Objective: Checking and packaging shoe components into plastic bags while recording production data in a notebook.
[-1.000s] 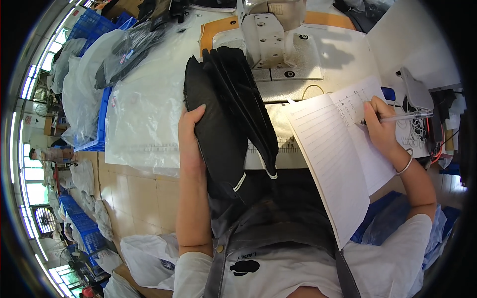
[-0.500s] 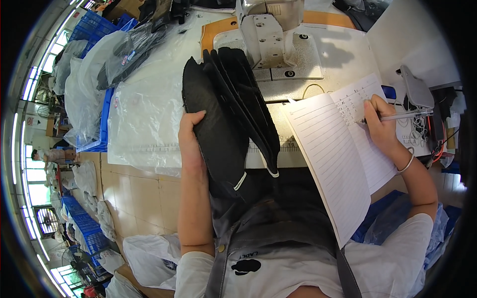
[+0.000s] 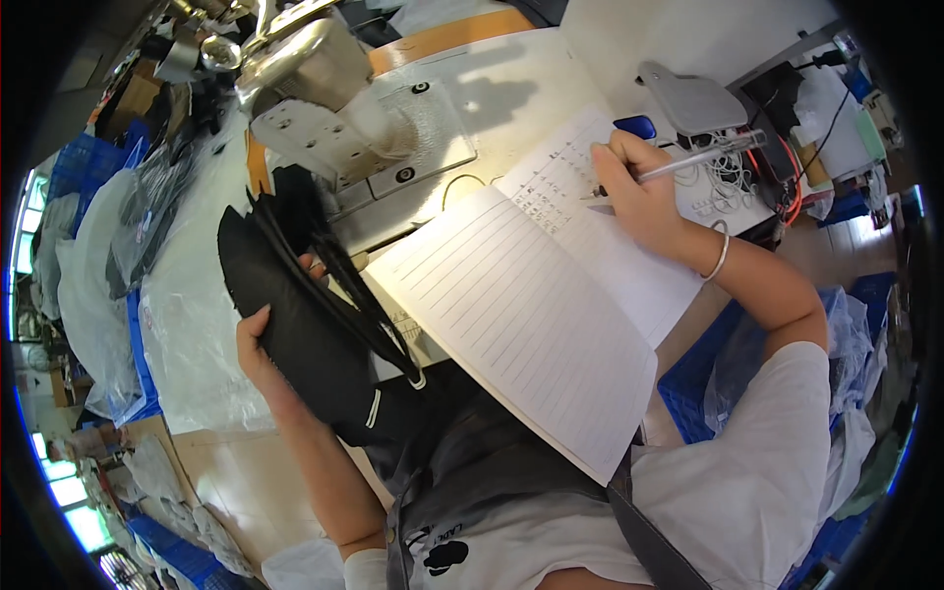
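My left hand is closed round a bundle of black fabric pieces, the thumb on the near face and fingertips showing on the far side. White edging marks the lower corners of the pieces. In my right hand is a clear-barrelled pen, its tip at the handwritten page. That page belongs to an open lined notebook, lying partly on the sewing table and reaching over its near edge. The notebook's left page is ruled and carries no writing.
A sewing machine stands behind the bundle. Clear plastic sheeting covers the table's left part. At the right lie a blue oval object, a grey pedal-shaped piece and tangled white cord. A blue crate sits below.
The whole view has turned and shifted, so the machine appears farther left. The black pieces have tilted, and fingertips now show behind them. My right hand still holds the pen at the page.
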Available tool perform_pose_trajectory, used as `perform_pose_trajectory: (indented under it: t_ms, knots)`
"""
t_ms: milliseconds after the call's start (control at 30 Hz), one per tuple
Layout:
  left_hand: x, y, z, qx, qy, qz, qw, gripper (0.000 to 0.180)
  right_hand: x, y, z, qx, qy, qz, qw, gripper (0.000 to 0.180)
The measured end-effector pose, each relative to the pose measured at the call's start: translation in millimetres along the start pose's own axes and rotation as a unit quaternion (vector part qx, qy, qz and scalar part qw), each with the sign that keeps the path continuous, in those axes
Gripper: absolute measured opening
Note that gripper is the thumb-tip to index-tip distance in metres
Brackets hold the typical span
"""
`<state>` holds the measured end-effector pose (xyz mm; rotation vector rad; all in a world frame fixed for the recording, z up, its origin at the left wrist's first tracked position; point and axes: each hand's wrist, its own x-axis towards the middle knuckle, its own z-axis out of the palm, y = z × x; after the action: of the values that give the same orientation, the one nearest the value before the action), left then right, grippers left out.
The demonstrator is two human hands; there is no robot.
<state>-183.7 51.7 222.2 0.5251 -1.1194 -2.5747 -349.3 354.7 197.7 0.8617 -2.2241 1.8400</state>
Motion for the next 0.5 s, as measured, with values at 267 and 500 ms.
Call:
perform_pose_trajectory:
  t_ms: [267,500]
  knots:
    - [-0.7,-3.0,6.4,-0.032,0.007,-0.011,0.999,0.059,0.7,-3.3,-1.0,-0.004,-0.029,0.052,0.998,0.036]
    - [-2.7,-2.1,12.8,0.001,0.027,0.018,0.999,0.055,3.2,-5.6,4.0,-0.005,-0.023,0.05,0.998,0.037]
